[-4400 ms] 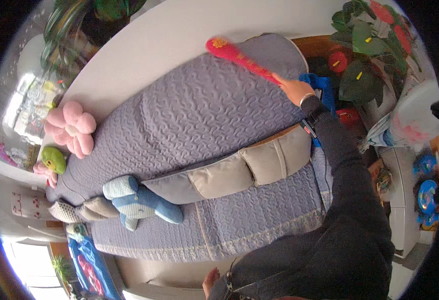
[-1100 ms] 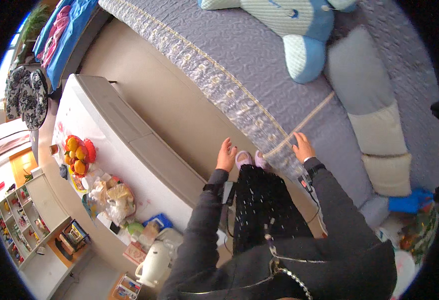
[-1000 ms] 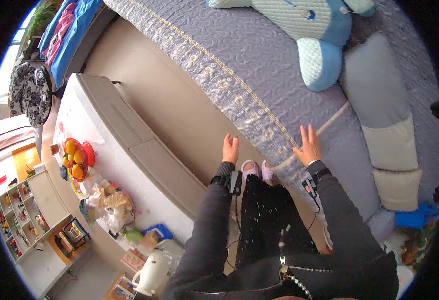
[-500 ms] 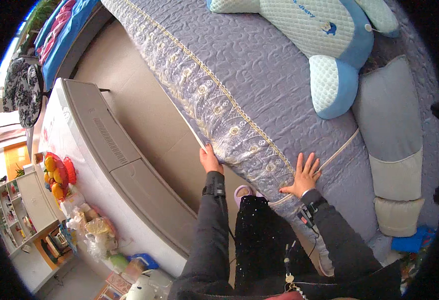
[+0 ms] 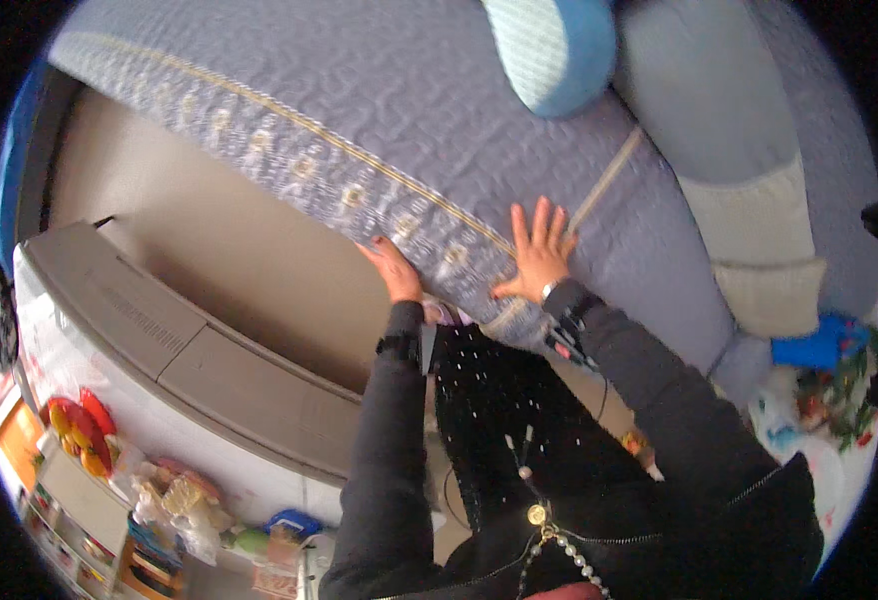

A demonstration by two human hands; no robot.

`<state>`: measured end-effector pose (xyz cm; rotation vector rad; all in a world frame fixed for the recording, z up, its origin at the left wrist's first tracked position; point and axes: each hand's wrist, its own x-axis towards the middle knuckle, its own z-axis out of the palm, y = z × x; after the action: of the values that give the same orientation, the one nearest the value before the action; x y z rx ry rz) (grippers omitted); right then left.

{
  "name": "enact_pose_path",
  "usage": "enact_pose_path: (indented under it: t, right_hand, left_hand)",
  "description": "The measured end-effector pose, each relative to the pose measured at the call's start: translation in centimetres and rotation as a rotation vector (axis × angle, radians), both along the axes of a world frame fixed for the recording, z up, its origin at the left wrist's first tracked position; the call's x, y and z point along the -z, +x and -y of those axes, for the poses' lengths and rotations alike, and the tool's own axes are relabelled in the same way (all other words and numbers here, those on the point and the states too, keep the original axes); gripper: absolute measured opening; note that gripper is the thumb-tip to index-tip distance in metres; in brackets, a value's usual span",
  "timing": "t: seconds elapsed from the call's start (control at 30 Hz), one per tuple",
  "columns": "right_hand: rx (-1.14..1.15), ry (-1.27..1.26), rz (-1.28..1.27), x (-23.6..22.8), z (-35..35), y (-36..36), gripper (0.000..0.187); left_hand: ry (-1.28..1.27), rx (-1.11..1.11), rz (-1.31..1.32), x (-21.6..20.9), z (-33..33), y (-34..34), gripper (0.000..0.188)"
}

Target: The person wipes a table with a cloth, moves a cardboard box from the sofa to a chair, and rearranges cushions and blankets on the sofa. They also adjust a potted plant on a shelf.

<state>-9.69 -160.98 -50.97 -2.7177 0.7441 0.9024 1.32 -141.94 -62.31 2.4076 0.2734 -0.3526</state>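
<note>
One grey quilted sofa cover [image 5: 409, 100] w/ lace border [image 5: 304, 165], spread across upper view, R hand [image 5: 541, 260] palm-down by gold braid [image 5: 384, 170], fingers splayed, L hand [image 5: 396, 274] at border's outer edge, can't tell if gripping.

Grey quilted cover [image 5: 409, 130], lace-edged, spread out

The quilted cover [image 5: 389, 90] is matt, puckered cloth, its border [image 5: 304, 170] (rougher-looking) lacy fabric

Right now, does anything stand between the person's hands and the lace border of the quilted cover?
Nothing visible does. The right hand is spread over the quilted cover at its lace border; the left hand is at the border's edge, contact unclear.
</note>
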Motion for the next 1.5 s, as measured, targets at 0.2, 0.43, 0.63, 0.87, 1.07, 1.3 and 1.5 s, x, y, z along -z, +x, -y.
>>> enact_pose_path:
  t: [0.2,0.43,0.63,0.87,1.07,1.3,1.5]
  right_hand:
    - [-0.094,0.108,0.267,-0.8,-0.7,-5.5,0.098]
    - [-0.325,0.145,0.293,-2.6,-1.6,-9.2,0.028]
    - [-0.306,0.486,0.602,-4.2,-0.7,-8.9,0.008]
    - [-0.252,0.223,0.567,-1.2,-3.1,-7.9,0.055]
    - [0.232,0.064,0.702,0.2,-3.6,-9.2,0.074]
    - [0.263,-0.023,0.299,1.5,-5.0,-8.1,0.102]
    - [0.741,-0.145,0.252,0.8,-1.9,-10.5,0.093]
  left_hand:
    - [-0.889,-0.339,-0.460,-2.6,-1.3,-4.1,0.081]
    - [-1.118,-0.117,-1.011,-1.2,-4.2,-13.1,0.040]
    - [-0.688,0.049,-0.939,2.7,-4.2,-16.6,0.021]
    - [-0.957,-0.173,-0.867,3.4,-2.8,-18.2,0.010]
    - [-0.855,-0.270,-0.915,-2.3,-4.8,-17.4,0.026]
    - [-0.494,0.236,-0.710,-0.4,-2.8,-15.0,0.041]
    - [-0.628,0.253,-0.670,-7.5,-4.4,-9.4,0.040]
